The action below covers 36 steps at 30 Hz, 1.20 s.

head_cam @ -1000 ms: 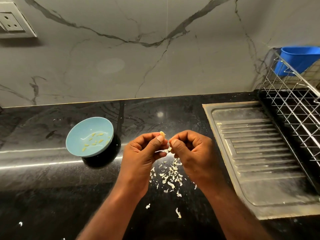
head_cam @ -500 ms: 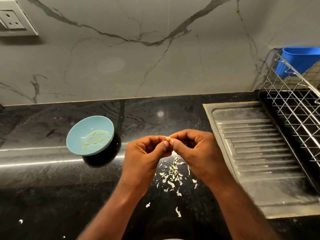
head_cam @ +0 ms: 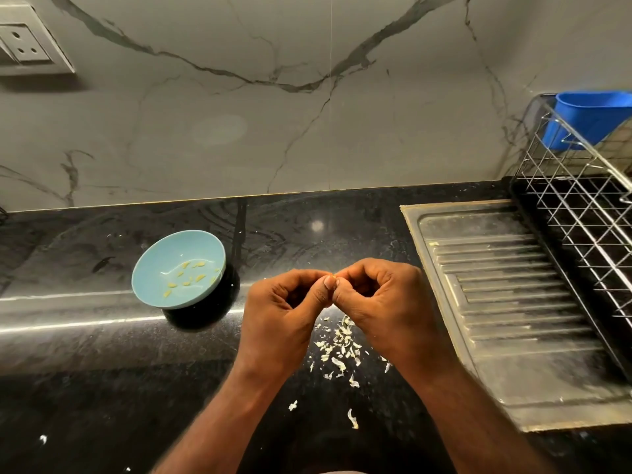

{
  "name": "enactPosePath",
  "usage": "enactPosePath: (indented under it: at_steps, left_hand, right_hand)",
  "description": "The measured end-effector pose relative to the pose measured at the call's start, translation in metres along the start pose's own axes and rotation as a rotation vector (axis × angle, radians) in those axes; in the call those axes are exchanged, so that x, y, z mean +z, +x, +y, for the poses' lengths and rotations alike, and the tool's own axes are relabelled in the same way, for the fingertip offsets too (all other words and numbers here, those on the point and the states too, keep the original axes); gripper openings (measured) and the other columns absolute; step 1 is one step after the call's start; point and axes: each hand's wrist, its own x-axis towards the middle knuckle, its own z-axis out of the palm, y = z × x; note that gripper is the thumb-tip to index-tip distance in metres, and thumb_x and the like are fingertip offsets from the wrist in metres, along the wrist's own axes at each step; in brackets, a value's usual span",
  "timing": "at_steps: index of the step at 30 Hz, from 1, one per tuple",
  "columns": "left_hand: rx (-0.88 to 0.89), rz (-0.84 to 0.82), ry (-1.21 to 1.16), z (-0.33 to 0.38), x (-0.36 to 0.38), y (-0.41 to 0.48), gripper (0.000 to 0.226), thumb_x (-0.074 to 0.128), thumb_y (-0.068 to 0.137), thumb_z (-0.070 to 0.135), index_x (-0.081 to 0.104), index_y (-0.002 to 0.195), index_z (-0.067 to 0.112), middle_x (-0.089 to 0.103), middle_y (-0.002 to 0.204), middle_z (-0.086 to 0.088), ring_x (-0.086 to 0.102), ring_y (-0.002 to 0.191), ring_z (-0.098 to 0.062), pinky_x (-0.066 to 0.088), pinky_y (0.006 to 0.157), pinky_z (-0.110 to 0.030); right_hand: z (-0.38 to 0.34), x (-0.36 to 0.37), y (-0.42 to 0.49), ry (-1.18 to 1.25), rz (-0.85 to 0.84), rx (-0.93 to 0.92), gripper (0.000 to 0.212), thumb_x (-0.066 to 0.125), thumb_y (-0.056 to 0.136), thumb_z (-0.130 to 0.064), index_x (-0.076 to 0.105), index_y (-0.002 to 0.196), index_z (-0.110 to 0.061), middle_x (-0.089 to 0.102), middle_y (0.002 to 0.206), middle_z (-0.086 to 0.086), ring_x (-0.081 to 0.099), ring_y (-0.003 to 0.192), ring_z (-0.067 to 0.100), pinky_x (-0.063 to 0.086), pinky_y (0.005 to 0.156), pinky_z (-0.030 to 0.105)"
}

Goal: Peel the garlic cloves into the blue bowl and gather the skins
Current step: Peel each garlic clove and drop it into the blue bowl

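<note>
**Pinching a Clove Above a Scatter of Papery Skins**

Two bare forearms reached in from the near edge over a black, speckled stone worktop (head_cam: 85, 388) with a glossy polish. Closest to the person lay a few stray flakes (head_cam: 352, 419) of skin, thin, pale and curled. Just beyond them, the main pile of skins (head_cam: 337, 348) spread loosely on the stone, directly beneath the hands, in dry, ragged shreds.

Above that pile the left hand (head_cam: 284, 313) and right hand (head_cam: 383, 302) met fingertip to fingertip. Each had its fingers curled into a rounded arch, and thumbs and forefingers of both pinched one small garlic clove (head_cam: 331, 276) between them. Only a sliver of the clove showed, yellowish and smooth; how much of its skin remained could not be told.

To the left of the hands, a little farther back, the blue bowl (head_cam: 160, 268) sat on the worktop, round, shallow and smooth, pale blue inside, tilted toward the camera. Several peeled cloves (head_cam: 191, 275), small and yellow, lay on its floor.

To the right, a dull steel drainboard (head_cam: 513, 319) with parallel ribs was set in the worktop. Past it stood a wire rack (head_cam: 581, 206) of thin crossed rods, with a bright blue plastic tub (head_cam: 591, 118) in its far corner. Behind everything rose a grey marble wall (head_cam: 273, 114) with dark veins, and a white socket plate (head_cam: 24, 42) at upper left.
</note>
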Motion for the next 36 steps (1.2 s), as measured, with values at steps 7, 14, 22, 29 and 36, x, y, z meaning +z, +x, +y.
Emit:
enactPosePath:
  at_steps: [7,14,22,29,36]
  left_hand:
    - [0.012,0.089,-0.023,-0.0004,0.0033,0.0023,0.011,0.07,0.081,0.019,0.075,0.09,0.014,0.076,0.081,-0.001,0.071,0.071,-0.014,0.055,0.066,-0.022]
    - [-0.065,0.1,-0.142,0.0009,0.0049,0.0014,0.007,0.07,0.082,0.009,0.076,0.087,0.008,0.075,0.077,-0.009,0.071,0.07,-0.02,0.057,0.067,-0.024]
    - [-0.078,0.121,-0.157,0.0018,0.0042,-0.0019,0.009,0.07,0.082,0.007,0.076,0.089,0.006,0.076,0.079,-0.01,0.072,0.077,-0.031,0.061,0.072,-0.03]
    - [-0.034,0.123,-0.064,-0.0012,0.0055,-0.0029,0.008,0.07,0.085,0.006,0.076,0.09,0.009,0.076,0.079,-0.007,0.072,0.077,-0.028,0.06,0.073,-0.03]
    - [0.013,0.121,0.022,-0.0054,0.0098,-0.006,0.007,0.069,0.087,0.01,0.074,0.09,0.013,0.075,0.081,-0.003,0.073,0.077,-0.02,0.059,0.073,-0.028]
  right_hand:
    - [-0.0029,-0.0028,0.0011,0.181,-0.033,0.051,0.013,0.075,0.085,-0.022,0.075,0.085,-0.009,0.073,0.071,-0.009,0.07,0.064,0.004,0.051,0.058,0.013]
    - [-0.0028,-0.0038,-0.0002,0.208,-0.058,0.079,0.016,0.076,0.083,-0.024,0.075,0.088,-0.008,0.075,0.076,-0.004,0.073,0.068,0.008,0.054,0.061,0.015]
    - [-0.0047,-0.0035,-0.0006,0.124,-0.058,0.027,0.012,0.074,0.086,-0.02,0.076,0.088,-0.008,0.075,0.074,-0.006,0.071,0.067,0.002,0.052,0.06,0.011]
    - [-0.0053,-0.0004,-0.0021,0.101,-0.038,0.01,0.008,0.074,0.087,-0.015,0.076,0.087,-0.008,0.074,0.073,-0.01,0.07,0.065,-0.001,0.05,0.059,0.008]
    - [-0.0036,0.0031,-0.0044,0.151,0.022,0.051,0.006,0.077,0.084,-0.013,0.075,0.08,-0.009,0.072,0.066,-0.013,0.068,0.059,-0.001,0.048,0.055,0.008]
